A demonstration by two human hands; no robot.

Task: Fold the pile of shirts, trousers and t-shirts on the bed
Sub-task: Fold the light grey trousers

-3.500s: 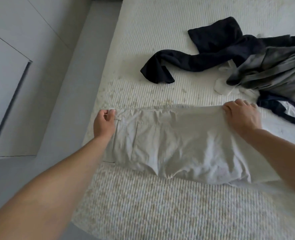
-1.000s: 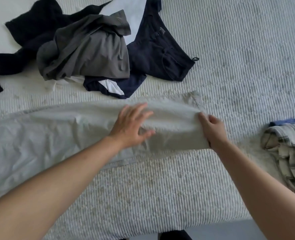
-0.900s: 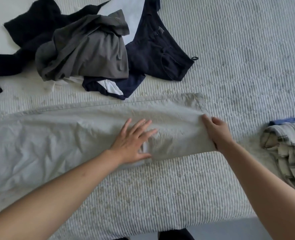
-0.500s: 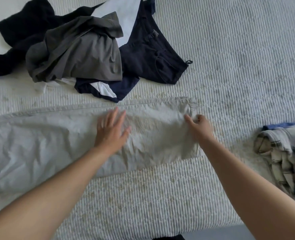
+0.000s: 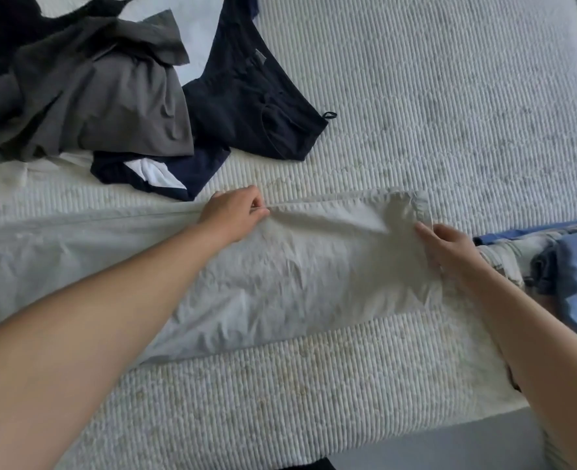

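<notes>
Pale beige trousers (image 5: pixel 297 266) lie flat along bed (image 5: pixel 449 96) near edge, hem end rightward; left hand (image 5: pixel 234 212) pinches far seam edge between thumb and fingertips; right hand (image 5: pixel 449 247) fingers curled, gripping hem end; thin, soft, light cotton, creases easily; best held at seams and hem; unfolded dark pile (image 5: pixel 110 96) beyond left fingers.

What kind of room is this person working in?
Most likely a bedroom at home: a wide bed with a ribbed white cover, a heap of unfolded clothes on it, and light trousers spread flat for folding.
</notes>
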